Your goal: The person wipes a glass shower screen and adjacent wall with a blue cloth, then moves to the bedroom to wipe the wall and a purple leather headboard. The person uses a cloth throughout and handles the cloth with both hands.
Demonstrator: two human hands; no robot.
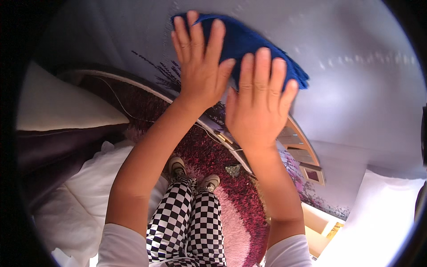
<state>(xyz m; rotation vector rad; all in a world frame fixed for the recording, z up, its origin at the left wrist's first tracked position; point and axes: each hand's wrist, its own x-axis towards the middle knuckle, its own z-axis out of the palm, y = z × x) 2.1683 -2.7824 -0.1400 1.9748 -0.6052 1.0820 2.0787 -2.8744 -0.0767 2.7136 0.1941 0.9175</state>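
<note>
A folded dark blue cloth (247,40) lies flat against the pale grey-lilac wall (337,90) at the top of the head view. My left hand (201,66), its fingers spread, presses on the cloth's left part. On the lower right part of the cloth rests my right hand (260,96), palm towards the wall and fingers slightly apart. Neither hand grips the cloth; both lie over it. Dark lavender stems (166,75) printed on the wall show beside my left wrist.
White bedding (80,190) and a pale cushion (63,103) are on the left. A red and pink shaggy rug (240,200) lies underfoot, with a thin white cable (116,98) along the wall. At right are a framed picture (312,174) and a wooden shelf (300,140).
</note>
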